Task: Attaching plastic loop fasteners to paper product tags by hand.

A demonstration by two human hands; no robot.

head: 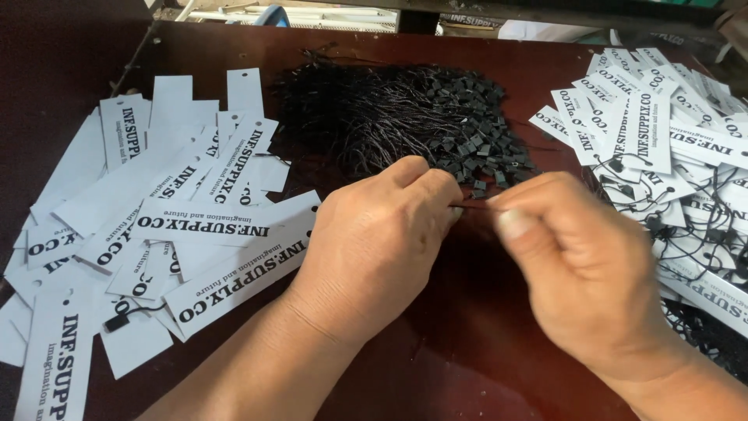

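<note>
My left hand (374,242) and my right hand (580,265) meet at the middle of a dark red-brown table (467,343). Their fingertips pinch a thin black string loop (467,204) between them, just in front of a heap of black string fasteners with small plastic locks (405,113). My right hand is blurred. A spread of loose white paper tags with black print (156,218) lies to the left of my left hand. To the right of my right hand is a pile of white tags with black strings attached (670,156).
One tag with a black string (128,316) lies at the lower left among the loose tags. Beyond the table's far edge there are pale objects and clutter (296,15).
</note>
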